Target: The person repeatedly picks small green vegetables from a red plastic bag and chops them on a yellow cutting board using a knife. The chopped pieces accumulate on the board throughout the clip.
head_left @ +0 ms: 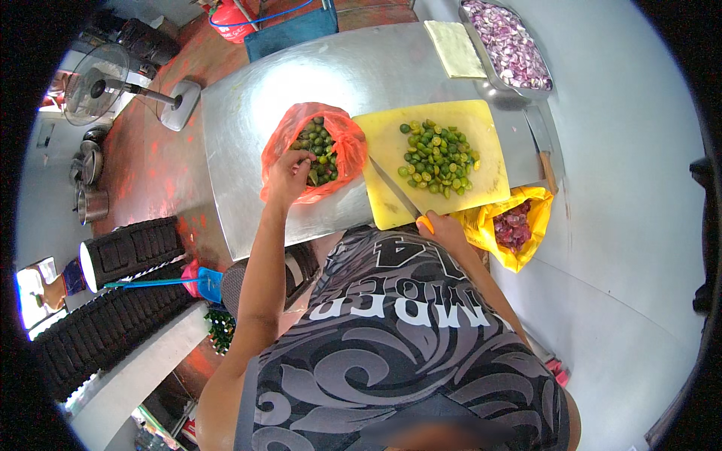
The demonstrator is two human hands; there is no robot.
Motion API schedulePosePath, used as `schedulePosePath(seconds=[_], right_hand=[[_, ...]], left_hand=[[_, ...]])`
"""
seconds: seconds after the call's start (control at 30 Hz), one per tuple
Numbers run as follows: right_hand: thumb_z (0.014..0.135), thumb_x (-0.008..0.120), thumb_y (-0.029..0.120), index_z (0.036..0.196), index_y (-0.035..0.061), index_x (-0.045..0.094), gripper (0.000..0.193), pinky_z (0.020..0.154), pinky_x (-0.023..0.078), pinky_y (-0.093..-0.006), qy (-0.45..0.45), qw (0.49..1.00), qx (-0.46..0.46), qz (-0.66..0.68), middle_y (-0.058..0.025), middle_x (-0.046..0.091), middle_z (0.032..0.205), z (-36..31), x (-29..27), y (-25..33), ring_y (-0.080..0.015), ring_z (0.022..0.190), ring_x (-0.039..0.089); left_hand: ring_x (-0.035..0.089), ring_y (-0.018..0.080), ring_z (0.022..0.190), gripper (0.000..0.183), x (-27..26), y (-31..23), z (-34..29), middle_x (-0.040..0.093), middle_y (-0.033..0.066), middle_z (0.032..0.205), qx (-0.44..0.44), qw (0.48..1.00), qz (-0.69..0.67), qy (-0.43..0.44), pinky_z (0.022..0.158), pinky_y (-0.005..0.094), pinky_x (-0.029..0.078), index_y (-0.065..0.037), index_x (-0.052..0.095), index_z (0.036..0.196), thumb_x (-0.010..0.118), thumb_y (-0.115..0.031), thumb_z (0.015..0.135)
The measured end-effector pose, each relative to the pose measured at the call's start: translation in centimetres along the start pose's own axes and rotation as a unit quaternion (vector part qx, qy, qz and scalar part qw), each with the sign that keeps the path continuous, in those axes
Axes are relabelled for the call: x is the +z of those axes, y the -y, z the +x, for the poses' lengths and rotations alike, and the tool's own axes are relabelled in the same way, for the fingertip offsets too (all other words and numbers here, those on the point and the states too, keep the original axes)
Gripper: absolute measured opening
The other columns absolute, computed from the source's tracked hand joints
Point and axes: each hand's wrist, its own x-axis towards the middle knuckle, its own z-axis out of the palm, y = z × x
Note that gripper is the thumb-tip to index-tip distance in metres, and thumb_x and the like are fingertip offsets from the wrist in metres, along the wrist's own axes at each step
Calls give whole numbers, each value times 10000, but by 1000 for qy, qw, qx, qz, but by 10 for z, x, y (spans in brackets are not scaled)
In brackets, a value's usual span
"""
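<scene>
My left hand (288,174) is at the near left rim of an orange plastic bag (347,143), its fingers drawn together over small green citrus fruits (320,139). Whether a fruit is between the fingertips I cannot make out. My right hand (445,231) grips the orange handle of a knife (395,186), whose blade lies across the left part of a yellow cutting board (380,214) and points toward the bag. On the board is a pile of cut green citrus pieces (440,158).
A metal table (241,150) bears bag and board. A tray of chopped purple onions (511,45), a folded pale cloth (455,49) and a wooden-handled knife (547,169) lie along the right side. A yellow bag (538,240) with dark red pieces sits beside the white wall.
</scene>
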Motion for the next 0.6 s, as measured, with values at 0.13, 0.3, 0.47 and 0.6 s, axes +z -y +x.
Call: schedulePosePath(seconds=[0.13,0.3,0.47,0.6], right_hand=[[962,599,417,953,73,568,345,618,517,-561,18,1000,18,7,-236,636,744,-2,1,1,-471,720,652],[963,594,422,961,76,566,348,613,521,-560,10,1000,1,-2,-233,636,742,-3,3,0,-469,715,656],[966,588,424,963,75,564,350,605,519,-560,16,1000,25,-10,-230,639,733,-3,1,0,-471,706,654],[966,586,425,957,70,563,355,598,515,-560,12,1000,24,0,-229,636,723,-3,-2,2,-467,698,651]], left_hand=[[697,191,861,146,-1,-3,1,739,79,1036,12,999,51,13,778,333,549,-66,754,1042,663,-125,944],[698,252,812,161,-2,-7,1,727,127,936,50,997,63,-5,727,359,545,-50,751,989,637,-138,918],[727,264,846,192,-4,-10,2,752,110,906,40,995,95,-1,749,386,556,-89,757,998,633,-217,927],[716,290,749,197,-4,-14,0,735,139,834,69,991,113,-33,691,395,556,-56,751,952,611,-190,912]])
